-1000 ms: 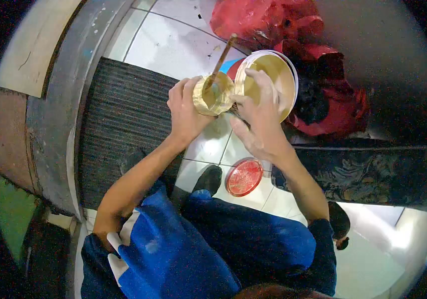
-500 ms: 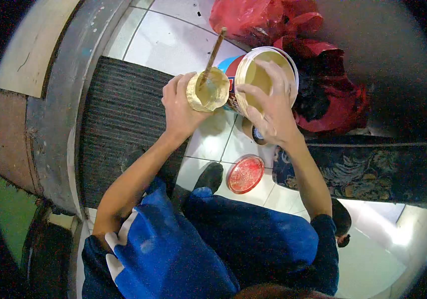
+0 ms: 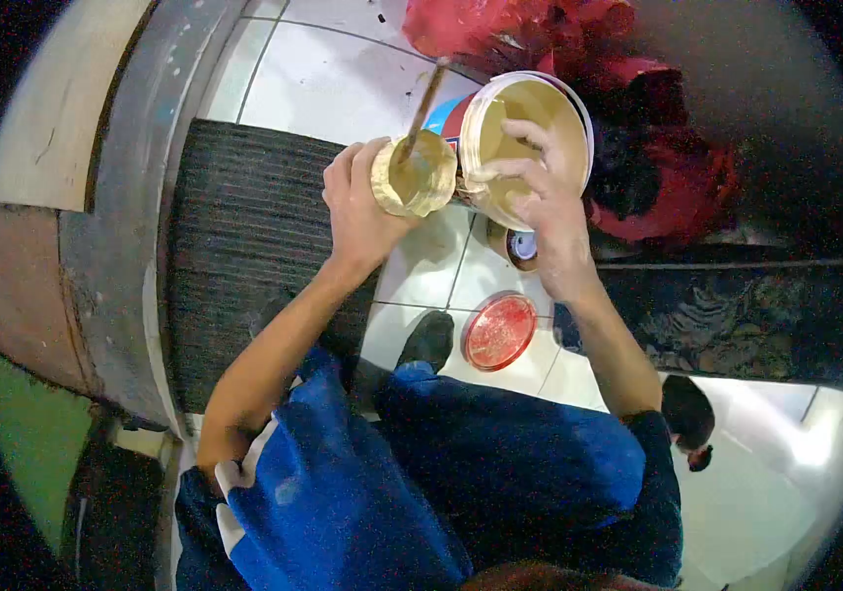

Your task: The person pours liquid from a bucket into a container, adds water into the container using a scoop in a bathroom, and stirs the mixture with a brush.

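My left hand (image 3: 357,202) is wrapped round a small cup (image 3: 428,192) with a ragged, pale-yellow coated rim. A thin brown stick (image 3: 424,110) leans out of the cup, its handle end pointing up and away. Just right of the cup is a paint bucket (image 3: 476,148) with a blue and red label and a pale coating inside. My right hand (image 3: 545,192) reaches over the bucket's mouth, fingers apart and bent, whitish residue on them. One finger lies near the bucket's left rim; I cannot tell whether it touches.
A red lid (image 3: 500,332) lies on the white tiles near my foot (image 3: 429,340). Beside the bucket is a small brown container (image 3: 515,246). Red plastic bags (image 3: 500,30) are behind. A ribbed dark mat (image 3: 244,266) lies left, a dark patterned cloth (image 3: 727,320) right. Another person's head (image 3: 687,409) shows lower right.
The right hand's fingers have shifted and bent within the bucket's mouth. My left hand keeps the cup beside the bucket. The view has shifted slightly.
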`<state>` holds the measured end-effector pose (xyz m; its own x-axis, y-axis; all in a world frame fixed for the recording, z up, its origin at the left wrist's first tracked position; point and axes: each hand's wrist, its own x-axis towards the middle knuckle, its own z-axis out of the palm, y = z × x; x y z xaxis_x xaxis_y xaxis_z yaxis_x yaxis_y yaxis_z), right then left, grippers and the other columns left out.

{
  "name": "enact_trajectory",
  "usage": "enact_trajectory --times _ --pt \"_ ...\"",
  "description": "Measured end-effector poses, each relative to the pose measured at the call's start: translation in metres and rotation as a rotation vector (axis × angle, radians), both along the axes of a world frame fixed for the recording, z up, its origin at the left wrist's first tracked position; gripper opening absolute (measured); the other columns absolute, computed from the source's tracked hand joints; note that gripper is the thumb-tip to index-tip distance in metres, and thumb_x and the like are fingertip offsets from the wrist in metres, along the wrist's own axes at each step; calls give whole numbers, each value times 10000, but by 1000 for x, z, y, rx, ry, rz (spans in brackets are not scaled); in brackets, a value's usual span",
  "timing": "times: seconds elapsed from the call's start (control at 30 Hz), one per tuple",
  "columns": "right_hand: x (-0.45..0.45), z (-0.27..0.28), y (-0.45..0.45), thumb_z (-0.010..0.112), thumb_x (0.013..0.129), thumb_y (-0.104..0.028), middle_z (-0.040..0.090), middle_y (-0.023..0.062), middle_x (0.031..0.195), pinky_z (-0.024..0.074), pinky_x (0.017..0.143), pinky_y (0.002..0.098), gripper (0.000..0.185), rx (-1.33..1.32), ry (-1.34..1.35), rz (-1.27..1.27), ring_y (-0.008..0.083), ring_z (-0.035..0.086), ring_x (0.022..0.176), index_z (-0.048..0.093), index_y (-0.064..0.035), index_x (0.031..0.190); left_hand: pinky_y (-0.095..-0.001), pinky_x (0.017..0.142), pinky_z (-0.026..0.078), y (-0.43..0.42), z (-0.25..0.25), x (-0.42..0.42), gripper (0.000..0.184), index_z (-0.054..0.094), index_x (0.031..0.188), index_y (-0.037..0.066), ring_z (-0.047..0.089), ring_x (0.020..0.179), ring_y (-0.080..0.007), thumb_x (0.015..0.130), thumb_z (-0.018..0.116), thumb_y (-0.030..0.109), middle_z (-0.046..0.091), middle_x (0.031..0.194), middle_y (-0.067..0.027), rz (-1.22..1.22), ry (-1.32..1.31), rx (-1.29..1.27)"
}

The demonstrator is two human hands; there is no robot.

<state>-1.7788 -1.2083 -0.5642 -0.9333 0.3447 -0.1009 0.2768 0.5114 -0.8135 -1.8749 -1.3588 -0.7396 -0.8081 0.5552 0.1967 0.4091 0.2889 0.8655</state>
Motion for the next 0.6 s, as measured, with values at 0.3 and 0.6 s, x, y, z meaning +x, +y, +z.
enact_trajectory --times 0.3,0.6 --pt "28 -68 -76 656 832 -515 355 167 1531 114 1126 644 674 703 -20 147 402 258 1429 540 -176 1404 -478 1017 403 -17 4 3 833 518 1307 45 489 1185 -370 595 907 234 562 1244 -159 -16 112 28" --pt "39 -71 -77 689 804 -470 320 115 1579 136 1074 705 610 597 55 66 371 304 1430 574 -171 1323 -478 1033 409 -32 -11 -8 780 527 1266 19 497 1189 -366 629 911 256 544 1246 -170 -31 -36 83"
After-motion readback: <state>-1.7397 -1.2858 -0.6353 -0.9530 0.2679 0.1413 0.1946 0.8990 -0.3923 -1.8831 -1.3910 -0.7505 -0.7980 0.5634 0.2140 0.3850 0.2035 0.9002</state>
